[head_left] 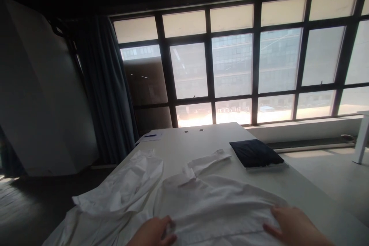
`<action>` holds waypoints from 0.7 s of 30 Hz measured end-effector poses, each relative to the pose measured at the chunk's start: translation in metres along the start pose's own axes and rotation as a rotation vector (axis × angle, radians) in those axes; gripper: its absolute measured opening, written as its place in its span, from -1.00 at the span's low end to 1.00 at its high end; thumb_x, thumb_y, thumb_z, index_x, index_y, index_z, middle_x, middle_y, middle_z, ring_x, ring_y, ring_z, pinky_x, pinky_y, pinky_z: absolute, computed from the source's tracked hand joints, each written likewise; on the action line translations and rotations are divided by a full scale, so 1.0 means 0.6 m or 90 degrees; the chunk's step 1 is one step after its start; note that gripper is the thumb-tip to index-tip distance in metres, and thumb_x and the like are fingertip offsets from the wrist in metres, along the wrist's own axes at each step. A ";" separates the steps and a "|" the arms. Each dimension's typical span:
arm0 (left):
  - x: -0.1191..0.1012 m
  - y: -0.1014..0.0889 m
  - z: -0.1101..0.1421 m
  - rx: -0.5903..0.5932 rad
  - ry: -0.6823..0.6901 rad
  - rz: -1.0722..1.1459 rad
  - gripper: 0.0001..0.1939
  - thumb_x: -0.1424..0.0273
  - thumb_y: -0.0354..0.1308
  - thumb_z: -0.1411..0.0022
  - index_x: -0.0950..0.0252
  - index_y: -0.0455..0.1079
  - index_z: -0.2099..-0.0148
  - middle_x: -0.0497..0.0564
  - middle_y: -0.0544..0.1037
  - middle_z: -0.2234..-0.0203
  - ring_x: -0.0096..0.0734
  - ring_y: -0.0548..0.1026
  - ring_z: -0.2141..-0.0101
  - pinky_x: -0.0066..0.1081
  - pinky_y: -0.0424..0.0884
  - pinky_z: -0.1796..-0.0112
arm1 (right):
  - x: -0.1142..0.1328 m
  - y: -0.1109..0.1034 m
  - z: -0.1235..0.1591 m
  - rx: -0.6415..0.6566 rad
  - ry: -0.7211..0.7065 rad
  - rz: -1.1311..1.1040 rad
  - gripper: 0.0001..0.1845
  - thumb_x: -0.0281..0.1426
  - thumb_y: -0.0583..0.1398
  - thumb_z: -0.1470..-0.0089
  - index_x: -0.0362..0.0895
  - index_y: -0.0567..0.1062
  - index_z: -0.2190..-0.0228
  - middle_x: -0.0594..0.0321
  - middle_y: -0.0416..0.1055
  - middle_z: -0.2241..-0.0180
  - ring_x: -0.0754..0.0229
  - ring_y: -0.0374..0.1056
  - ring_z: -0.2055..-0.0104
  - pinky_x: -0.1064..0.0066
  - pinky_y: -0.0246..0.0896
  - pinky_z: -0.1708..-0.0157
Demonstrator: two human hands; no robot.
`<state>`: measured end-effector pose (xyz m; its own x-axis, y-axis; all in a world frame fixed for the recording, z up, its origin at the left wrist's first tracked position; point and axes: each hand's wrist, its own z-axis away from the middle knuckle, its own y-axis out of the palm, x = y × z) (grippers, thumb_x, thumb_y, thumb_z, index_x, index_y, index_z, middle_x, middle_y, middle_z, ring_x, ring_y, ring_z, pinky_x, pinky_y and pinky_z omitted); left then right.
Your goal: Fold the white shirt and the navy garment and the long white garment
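Observation:
A white shirt (pixel 219 207), wrinkled, lies spread over the near part of the table, with a sleeve-like strip reaching away from me. At its near left part rests my left hand (pixel 154 232), thumb and finger apart. My right hand (pixel 296 225) touches the right side of the cloth, its thumb and forefinger also spread. The other fingers of both hands are mostly hidden. More crumpled white cloth (pixel 123 184) lies to the left and hangs toward the table's left edge; I cannot tell whether it is part of the same shirt.
A dark folded garment (pixel 256 153) lies on something pale near the right edge of the white table (pixel 198 144). Papers with a pen (pixel 150 135) are at the far left corner. Beyond are windows, a blue curtain (pixel 109 92), and a white table leg (pixel 361 138) at right.

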<state>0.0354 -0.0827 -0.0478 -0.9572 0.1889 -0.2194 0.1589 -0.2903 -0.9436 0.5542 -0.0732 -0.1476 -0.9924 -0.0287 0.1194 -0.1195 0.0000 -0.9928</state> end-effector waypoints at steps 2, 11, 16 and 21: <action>-0.010 -0.024 0.006 0.033 -0.011 -0.003 -0.52 0.01 0.09 -0.24 0.09 0.53 -0.08 0.08 0.65 0.09 0.01 0.59 0.07 -0.13 0.46 0.03 | 0.009 -0.036 -0.004 0.049 0.021 -0.015 -0.36 0.24 0.05 -0.10 0.01 0.62 0.40 0.00 0.59 0.28 -0.20 0.51 0.26 0.00 0.34 0.21; -0.143 -0.005 -0.134 -0.022 0.114 -0.070 -0.47 0.09 0.10 -0.23 0.24 0.45 -0.16 0.24 0.51 -0.11 0.10 0.45 -0.11 0.00 0.34 -0.14 | 0.157 -0.067 -0.162 -0.002 -0.134 -0.209 -0.65 -0.19 0.22 -0.10 -0.15 0.54 0.15 0.01 0.50 0.09 -0.02 0.44 0.06 0.25 0.23 0.00; -0.212 0.078 -0.195 -0.101 0.102 -0.044 -0.40 0.10 0.02 -0.31 0.20 0.27 -0.32 0.24 0.29 -0.30 0.14 0.17 -0.30 0.05 0.09 -0.26 | 0.257 -0.017 -0.214 0.003 -0.137 -0.281 -0.47 -0.27 0.22 -0.09 -0.16 0.45 -0.10 -0.02 0.44 -0.08 0.00 0.37 -0.12 0.30 0.16 -0.13; -0.207 0.114 -0.219 -0.272 0.128 0.049 -0.63 0.22 -0.03 -0.35 0.14 0.42 -0.10 0.12 0.45 -0.11 -0.05 0.32 -0.15 -0.10 0.17 -0.20 | 0.281 -0.012 -0.219 0.017 -0.136 -0.348 -0.64 -0.40 0.18 -0.04 -0.19 0.53 0.09 0.01 0.49 0.05 -0.01 0.37 -0.04 0.30 0.17 -0.04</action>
<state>0.1967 -0.0025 -0.1175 -0.8800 0.3714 -0.2963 0.3527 0.0930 -0.9311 0.3838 0.0532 -0.1201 -0.7589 -0.2174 0.6139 -0.6090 -0.0971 -0.7872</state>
